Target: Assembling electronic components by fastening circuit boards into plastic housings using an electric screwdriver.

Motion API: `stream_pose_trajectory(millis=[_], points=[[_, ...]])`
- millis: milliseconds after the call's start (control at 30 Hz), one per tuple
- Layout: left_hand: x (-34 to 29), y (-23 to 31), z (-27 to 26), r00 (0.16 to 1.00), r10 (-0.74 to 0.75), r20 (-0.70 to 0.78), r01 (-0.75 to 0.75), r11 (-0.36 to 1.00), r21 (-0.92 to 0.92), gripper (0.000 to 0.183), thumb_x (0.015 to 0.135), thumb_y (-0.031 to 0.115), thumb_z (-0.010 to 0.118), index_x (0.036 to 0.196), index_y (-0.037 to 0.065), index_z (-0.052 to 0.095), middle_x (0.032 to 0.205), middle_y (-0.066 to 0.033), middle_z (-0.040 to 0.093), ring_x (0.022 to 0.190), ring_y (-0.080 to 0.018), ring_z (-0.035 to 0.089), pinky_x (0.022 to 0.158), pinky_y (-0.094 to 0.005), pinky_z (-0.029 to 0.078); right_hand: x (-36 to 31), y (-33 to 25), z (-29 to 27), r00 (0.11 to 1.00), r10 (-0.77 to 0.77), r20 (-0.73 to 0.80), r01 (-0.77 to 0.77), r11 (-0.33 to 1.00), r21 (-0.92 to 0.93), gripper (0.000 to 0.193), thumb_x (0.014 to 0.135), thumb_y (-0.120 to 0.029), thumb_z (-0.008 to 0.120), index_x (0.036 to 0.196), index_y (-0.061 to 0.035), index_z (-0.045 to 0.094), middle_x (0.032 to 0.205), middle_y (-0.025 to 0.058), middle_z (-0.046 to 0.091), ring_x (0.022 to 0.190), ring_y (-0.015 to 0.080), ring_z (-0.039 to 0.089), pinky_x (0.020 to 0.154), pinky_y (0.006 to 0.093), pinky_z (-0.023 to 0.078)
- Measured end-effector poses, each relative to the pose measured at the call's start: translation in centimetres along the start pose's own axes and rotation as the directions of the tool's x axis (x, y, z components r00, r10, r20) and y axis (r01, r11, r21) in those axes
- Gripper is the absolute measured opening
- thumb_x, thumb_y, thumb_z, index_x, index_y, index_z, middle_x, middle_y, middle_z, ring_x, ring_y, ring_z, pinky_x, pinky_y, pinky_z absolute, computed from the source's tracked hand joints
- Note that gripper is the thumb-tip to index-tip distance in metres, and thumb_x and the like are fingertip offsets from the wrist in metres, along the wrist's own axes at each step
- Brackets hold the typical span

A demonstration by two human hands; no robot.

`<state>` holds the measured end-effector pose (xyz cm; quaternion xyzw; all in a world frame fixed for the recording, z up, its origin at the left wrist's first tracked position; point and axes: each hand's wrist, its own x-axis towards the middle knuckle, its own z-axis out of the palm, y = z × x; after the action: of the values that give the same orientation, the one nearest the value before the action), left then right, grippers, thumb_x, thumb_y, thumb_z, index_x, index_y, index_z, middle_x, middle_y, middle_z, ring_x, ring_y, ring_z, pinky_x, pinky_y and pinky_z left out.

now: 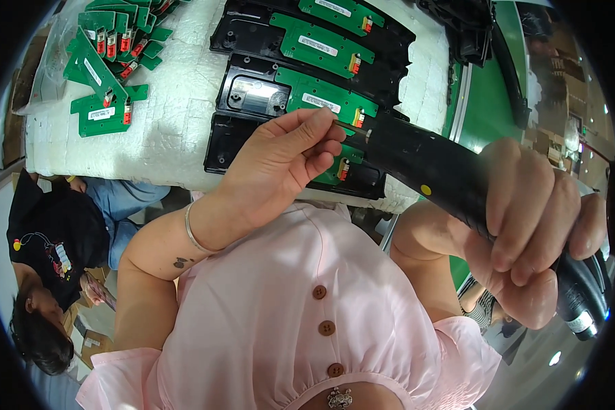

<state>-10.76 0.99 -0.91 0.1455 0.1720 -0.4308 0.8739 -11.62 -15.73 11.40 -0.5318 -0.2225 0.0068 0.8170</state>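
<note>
Nearest you, your right grip is closed around the rear of the black power driver, which points left across your front, raised over the tabletop. Expect this tool to be the weighty piece: its thick body looks rigid, and its smooth casing may slip in a damp palm. Keep hold of the thick rear section, wrist relaxed, so the weight sits in your palm instead of hanging off the nose.

Your left grip is narrow, thumb and forefinger pinched at the tip of the slim metal shaft. Whether a small fastener sits between those fingertips is hidden. The shaft looks stiff but thin, so touch it lightly and don't lever sideways.

Beyond and below your hands lie the black panels, side by side on the tabletop. They look like light, stiff moulded plastic; take them by the long outer rims. The green circuit board on one of them looks thin and flat: press gently, and avoid the yellow-and-red connector.

Farther off to the left, the loose boards overlap in a heap. They're likely light and fragile, so lift each by its bare edges.
</note>
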Motion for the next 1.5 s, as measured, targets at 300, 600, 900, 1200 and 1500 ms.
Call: stream_pose_trajectory(millis=[300, 600, 900, 1200, 1500], points=[[0.1, -0.6, 1.3, 0.999, -0.007, 0.033, 0.009, 0.999, -0.043, 0.031, 0.086, 0.026, 0.050, 0.102, 0.000, 0.053, 0.097, -0.0090, 0.056, 0.082, -0.0157, 0.056, 0.078, -0.0244, 0.045, 1.9, 4.9, -0.4, 0.923, -0.338, -0.183, 0.346, 0.938, 0.013, 0.024, 0.063, -0.003, 0.050, 0.086, -0.0069, 0.044, 0.059, -0.0023, 0.043, 0.052, 0.0094, 0.040, 0.056, 0.0231, 0.032], [-0.6, -0.1, 0.8, 0.981, -0.170, 0.090, 0.149, 0.967, 0.205, 0.034, 0.092, 0.019, 0.034, 0.117, -0.004, 0.039, 0.102, -0.0195, 0.055, 0.094, -0.0278, 0.056, 0.081, -0.0299, 0.047, 3.4, 7.4, -3.4, 0.954, -0.214, -0.210, 0.157, 0.953, -0.259, 0.027, 0.066, -0.007, 0.041, 0.092, -0.0014, 0.046, 0.057, 0.0057, 0.039, 0.049, 0.0146, 0.037, 0.055, 0.0315, 0.035], [-0.7, 0.8, 0.4, 0.989, -0.119, 0.088, 0.084, 0.942, 0.326, 0.023, 0.090, 0.016, 0.041, 0.100, -0.001, 0.052, 0.086, -0.0122, 0.059, 0.078, -0.0155, 0.060, 0.068, -0.0223, 0.048, 4.8, 7.6, -1.3, 0.932, -0.095, -0.348, 0.007, 0.969, -0.248, 0.023, 0.064, -0.006, 0.050, 0.085, -0.0022, 0.040, 0.055, 0.0059, 0.041, 0.046, 0.0139, 0.038, 0.049, 0.0287, 0.036], [-0.9, 1.0, 0.9, 1.000, -0.023, -0.005, 0.023, 0.967, 0.253, 0.016, 0.088, 0.015, 0.047, 0.093, 0.001, 0.054, 0.086, -0.0075, 0.059, 0.076, -0.0112, 0.057, 0.066, -0.0196, 0.047, 4.5, 8.3, -2.6, 0.954, -0.111, -0.277, 0.012, 0.942, -0.336, 0.023, 0.063, -0.004, 0.049, 0.085, -0.0021, 0.040, 0.057, 0.0054, 0.041, 0.047, 0.0133, 0.038, 0.049, 0.0282, 0.035], [-0.1, 0.9, 0.2, 0.999, 0.027, -0.019, -0.026, 0.999, 0.022, 0.015, 0.082, 0.015, 0.056, 0.092, 0.004, 0.057, 0.084, -0.0039, 0.059, 0.072, -0.0086, 0.057, 0.064, -0.0176, 0.047, 1.9, -0.8, -0.6, 0.995, -0.022, 0.100, 0.027, 0.998, -0.050, 0.032, 0.056, 0.004, 0.054, 0.081, -0.0101, 0.041, 0.056, -0.0084, 0.049, 0.052, 0.0035, 0.047, 0.055, 0.0151, 0.034]])
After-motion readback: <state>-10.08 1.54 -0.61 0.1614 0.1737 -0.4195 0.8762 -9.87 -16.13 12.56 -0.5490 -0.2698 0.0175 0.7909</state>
